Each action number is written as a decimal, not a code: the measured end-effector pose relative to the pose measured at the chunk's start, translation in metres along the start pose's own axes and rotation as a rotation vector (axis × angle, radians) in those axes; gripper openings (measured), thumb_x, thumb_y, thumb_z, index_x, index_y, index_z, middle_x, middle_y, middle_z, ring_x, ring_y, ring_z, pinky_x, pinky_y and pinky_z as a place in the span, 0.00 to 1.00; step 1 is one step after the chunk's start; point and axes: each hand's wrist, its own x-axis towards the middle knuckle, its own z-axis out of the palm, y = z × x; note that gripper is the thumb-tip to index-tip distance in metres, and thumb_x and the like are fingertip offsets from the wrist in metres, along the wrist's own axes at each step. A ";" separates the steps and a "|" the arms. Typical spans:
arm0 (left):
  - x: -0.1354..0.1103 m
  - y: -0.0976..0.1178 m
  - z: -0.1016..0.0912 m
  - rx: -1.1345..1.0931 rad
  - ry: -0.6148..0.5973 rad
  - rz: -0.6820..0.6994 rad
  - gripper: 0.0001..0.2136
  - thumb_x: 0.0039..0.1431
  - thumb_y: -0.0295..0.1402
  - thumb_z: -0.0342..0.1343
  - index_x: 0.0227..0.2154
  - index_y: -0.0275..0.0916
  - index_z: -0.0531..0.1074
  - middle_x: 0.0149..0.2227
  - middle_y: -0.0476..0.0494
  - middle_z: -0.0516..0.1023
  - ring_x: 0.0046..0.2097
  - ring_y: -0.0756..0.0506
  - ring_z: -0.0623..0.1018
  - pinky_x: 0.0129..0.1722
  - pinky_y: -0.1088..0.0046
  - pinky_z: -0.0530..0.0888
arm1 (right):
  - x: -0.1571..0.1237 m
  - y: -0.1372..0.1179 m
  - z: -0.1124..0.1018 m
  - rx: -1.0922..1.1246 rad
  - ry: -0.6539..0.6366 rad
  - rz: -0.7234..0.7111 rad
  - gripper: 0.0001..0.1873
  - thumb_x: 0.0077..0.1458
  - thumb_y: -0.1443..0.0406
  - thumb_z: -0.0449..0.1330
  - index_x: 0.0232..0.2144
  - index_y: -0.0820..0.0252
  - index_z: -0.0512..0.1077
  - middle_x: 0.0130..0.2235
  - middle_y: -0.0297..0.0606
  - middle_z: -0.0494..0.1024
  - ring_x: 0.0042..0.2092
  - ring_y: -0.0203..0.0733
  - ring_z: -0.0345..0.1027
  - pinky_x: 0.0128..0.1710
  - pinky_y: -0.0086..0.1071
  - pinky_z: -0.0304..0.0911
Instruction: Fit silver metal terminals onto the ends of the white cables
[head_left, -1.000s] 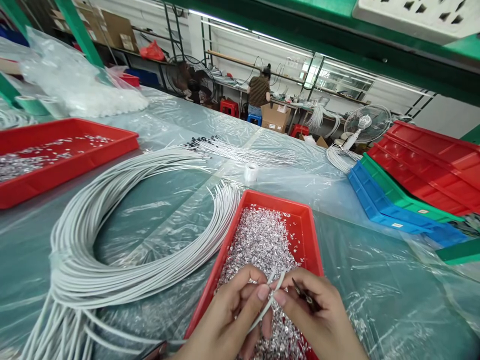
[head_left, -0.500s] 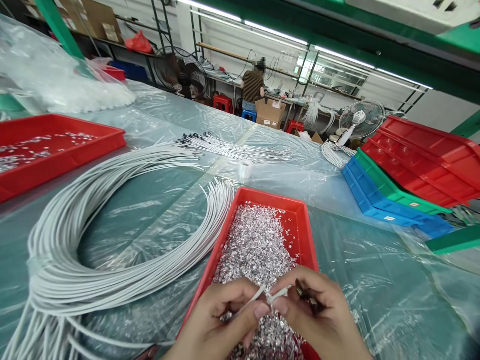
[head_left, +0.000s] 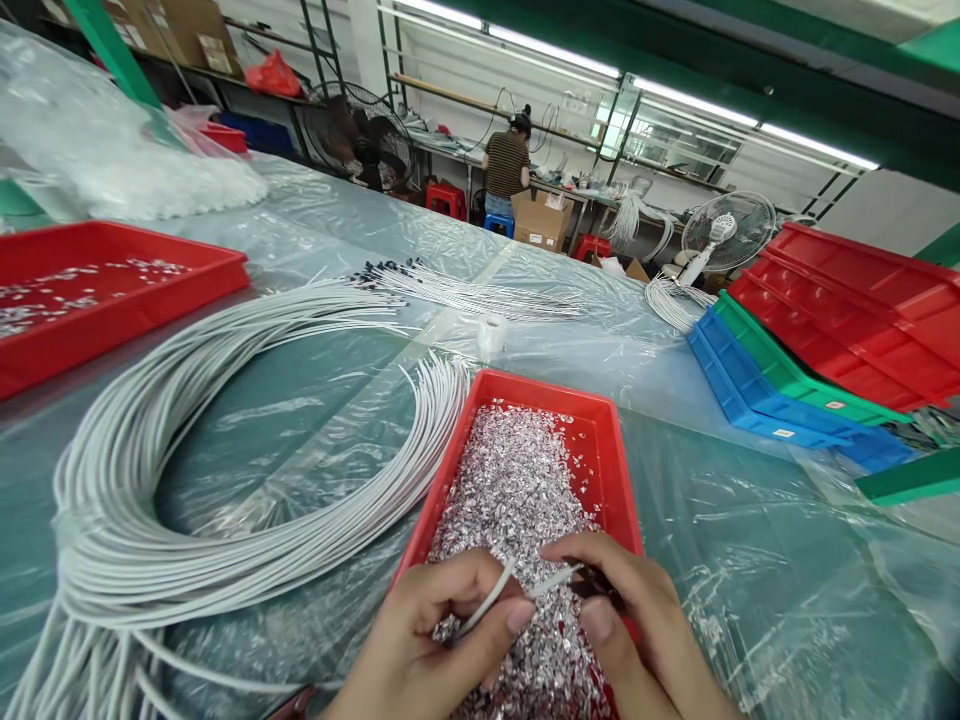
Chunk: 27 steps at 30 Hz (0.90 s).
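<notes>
Over the red tray my left hand (head_left: 450, 630) pinches a white cable (head_left: 487, 600) between thumb and forefinger. Two white ends stick out of that pinch, one upward and one toward the right. My right hand (head_left: 637, 620) is close by, its thumb and forefinger parted around the tip of the right-pointing end. A small dark shiny object (head_left: 596, 582) sits in its curled fingers; its kind is hard to make out. Below both hands lie many small silvery metal pieces (head_left: 510, 480) in the red tray (head_left: 626, 480).
A large coil of white cables (head_left: 112, 480) lies to the left, near another red tray (head_left: 150, 305). Black-tipped cables (head_left: 480, 295) and a white roll (head_left: 492, 335) are farther back. Stacked bins (head_left: 840, 320) stand at right. A person (head_left: 508, 165) sits at a far bench.
My right thumb and forefinger have parted from the white end they were pinching. More of both white ends now shows. My left hand keeps its pinch.
</notes>
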 end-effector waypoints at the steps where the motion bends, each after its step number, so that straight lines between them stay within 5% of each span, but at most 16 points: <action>1: 0.000 0.000 0.000 0.005 0.005 -0.004 0.14 0.58 0.34 0.51 0.18 0.39 0.62 0.15 0.55 0.64 0.20 0.53 0.63 0.21 0.80 0.61 | -0.001 -0.001 0.001 -0.012 -0.006 0.014 0.12 0.60 0.56 0.50 0.45 0.38 0.68 0.43 0.32 0.76 0.43 0.47 0.68 0.40 0.40 0.62; 9: -0.001 -0.004 0.000 0.123 0.022 0.136 0.13 0.57 0.30 0.52 0.18 0.39 0.62 0.15 0.56 0.62 0.19 0.54 0.63 0.19 0.81 0.59 | 0.000 -0.003 -0.002 0.026 -0.041 0.083 0.13 0.61 0.54 0.49 0.43 0.41 0.71 0.42 0.33 0.77 0.46 0.47 0.67 0.42 0.38 0.63; 16: -0.003 -0.005 -0.001 0.288 0.057 0.274 0.05 0.56 0.30 0.54 0.28 0.41 0.75 0.17 0.53 0.71 0.18 0.53 0.64 0.18 0.79 0.61 | 0.001 -0.003 -0.003 0.126 -0.057 0.210 0.16 0.59 0.49 0.51 0.43 0.42 0.73 0.42 0.35 0.76 0.46 0.46 0.68 0.47 0.42 0.61; 27: -0.001 0.013 0.004 0.005 -0.083 -0.090 0.11 0.60 0.39 0.50 0.26 0.39 0.70 0.25 0.47 0.74 0.30 0.49 0.74 0.27 0.79 0.68 | 0.003 -0.005 -0.005 0.006 -0.052 0.067 0.13 0.59 0.54 0.53 0.42 0.44 0.74 0.41 0.33 0.80 0.44 0.43 0.73 0.41 0.32 0.69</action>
